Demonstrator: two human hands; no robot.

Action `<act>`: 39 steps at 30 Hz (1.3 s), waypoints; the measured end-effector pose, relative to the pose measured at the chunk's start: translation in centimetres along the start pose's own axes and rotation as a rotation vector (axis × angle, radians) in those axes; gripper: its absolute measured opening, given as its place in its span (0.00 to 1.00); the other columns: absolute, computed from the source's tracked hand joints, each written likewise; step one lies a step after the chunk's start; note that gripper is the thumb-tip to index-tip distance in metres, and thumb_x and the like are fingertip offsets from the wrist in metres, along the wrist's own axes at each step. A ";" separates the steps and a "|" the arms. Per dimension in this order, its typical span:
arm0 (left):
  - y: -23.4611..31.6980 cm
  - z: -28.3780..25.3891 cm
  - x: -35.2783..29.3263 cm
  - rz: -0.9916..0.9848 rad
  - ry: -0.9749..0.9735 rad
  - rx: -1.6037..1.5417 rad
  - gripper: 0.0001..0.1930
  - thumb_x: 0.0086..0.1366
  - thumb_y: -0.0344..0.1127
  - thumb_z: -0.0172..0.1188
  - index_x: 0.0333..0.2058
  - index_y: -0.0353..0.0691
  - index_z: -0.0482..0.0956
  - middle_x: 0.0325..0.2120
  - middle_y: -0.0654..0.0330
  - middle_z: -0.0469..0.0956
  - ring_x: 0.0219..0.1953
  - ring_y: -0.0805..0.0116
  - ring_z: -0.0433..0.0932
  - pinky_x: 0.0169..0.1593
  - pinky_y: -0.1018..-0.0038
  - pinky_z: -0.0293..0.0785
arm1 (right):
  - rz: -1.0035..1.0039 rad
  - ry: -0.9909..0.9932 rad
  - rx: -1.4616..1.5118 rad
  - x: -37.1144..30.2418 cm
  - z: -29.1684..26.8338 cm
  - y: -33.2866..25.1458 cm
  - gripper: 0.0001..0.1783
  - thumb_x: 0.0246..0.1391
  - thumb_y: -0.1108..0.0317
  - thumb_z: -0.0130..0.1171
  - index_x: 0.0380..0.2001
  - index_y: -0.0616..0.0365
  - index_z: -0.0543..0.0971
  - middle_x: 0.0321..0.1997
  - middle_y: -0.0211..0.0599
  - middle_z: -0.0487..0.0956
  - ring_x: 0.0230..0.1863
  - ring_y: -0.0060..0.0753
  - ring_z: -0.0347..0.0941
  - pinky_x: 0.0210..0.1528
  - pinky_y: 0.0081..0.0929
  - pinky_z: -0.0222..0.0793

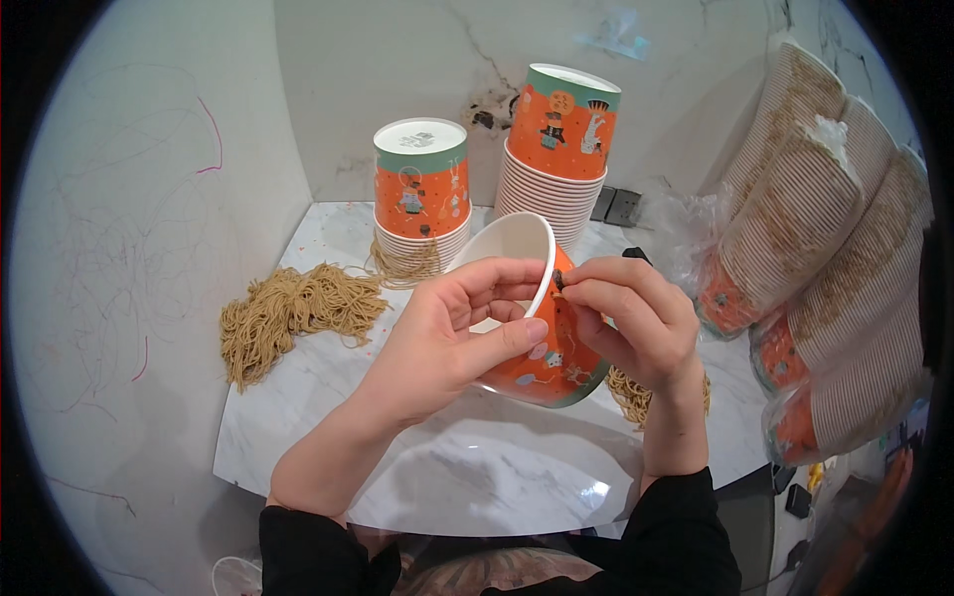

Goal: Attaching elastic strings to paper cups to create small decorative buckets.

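Note:
Tilted above the table is an orange paper bucket (556, 368) with a white rim, a green band and cartoon prints, its mouth facing up and left. My left hand (437, 333) is closed on its rim, thumb outside and fingers inside. Against the outer wall just below the rim, my right hand (641, 318) makes a pinch. Something small and dark shows at those fingertips, too small to name. Beige cords (293, 323) lie in a loose bundle left of my hands. More beige cord (630, 397) lies partly hidden under my right wrist.
Behind the hands stand two upside-down stacks of matching buckets, a shorter left stack (421, 189) and a taller right stack (556, 149). Cord strands (405, 262) hang against the shorter one. Plastic-wrapped bucket sleeves (805, 199) lean at right, beside the marble-patterned table (477, 487).

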State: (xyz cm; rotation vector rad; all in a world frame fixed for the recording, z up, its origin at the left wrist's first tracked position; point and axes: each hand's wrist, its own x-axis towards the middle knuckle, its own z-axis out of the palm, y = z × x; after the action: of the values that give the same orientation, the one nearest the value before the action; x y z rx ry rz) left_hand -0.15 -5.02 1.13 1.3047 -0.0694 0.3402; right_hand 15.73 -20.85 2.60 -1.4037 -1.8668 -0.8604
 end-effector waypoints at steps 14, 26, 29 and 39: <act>0.8 -0.6 0.5 -0.144 0.000 -0.159 0.20 0.68 0.25 0.61 0.57 0.29 0.73 0.49 0.54 0.81 0.49 0.73 0.81 0.55 0.76 0.79 | -0.039 0.002 -0.058 0.1 0.3 -0.3 0.17 0.39 0.76 0.68 0.38 0.62 0.82 0.41 0.38 0.81 0.35 0.35 0.81 0.31 0.27 0.78; -1.2 -2.6 1.4 -0.175 -0.018 -0.058 0.09 0.70 0.28 0.59 0.46 0.30 0.80 0.39 0.56 0.85 0.39 0.74 0.84 0.45 0.78 0.81 | -0.030 -0.006 0.002 0.2 1.8 -0.6 0.16 0.41 0.76 0.68 0.37 0.62 0.81 0.41 0.38 0.81 0.35 0.36 0.81 0.32 0.27 0.78; -1.2 -2.2 1.5 -0.132 -0.025 -0.025 0.07 0.70 0.27 0.58 0.43 0.31 0.80 0.36 0.60 0.84 0.38 0.77 0.83 0.43 0.79 0.79 | 0.002 -0.034 0.036 0.0 1.8 -0.3 0.16 0.41 0.75 0.68 0.38 0.60 0.81 0.42 0.37 0.81 0.37 0.35 0.81 0.33 0.27 0.79; -1.8 -1.8 1.3 0.059 0.148 0.487 0.04 0.65 0.29 0.59 0.33 0.34 0.77 0.29 0.65 0.78 0.31 0.77 0.78 0.37 0.78 0.75 | 0.089 -0.155 -0.104 -0.2 1.6 0.8 0.12 0.45 0.69 0.67 0.36 0.53 0.80 0.33 0.31 0.79 0.33 0.35 0.80 0.31 0.31 0.76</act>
State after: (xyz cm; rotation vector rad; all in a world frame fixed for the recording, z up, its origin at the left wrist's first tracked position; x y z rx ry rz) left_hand 1.32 -3.42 -0.74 1.7554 0.1076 0.5246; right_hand 16.35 -19.51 1.61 -1.6466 -1.8804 -0.8353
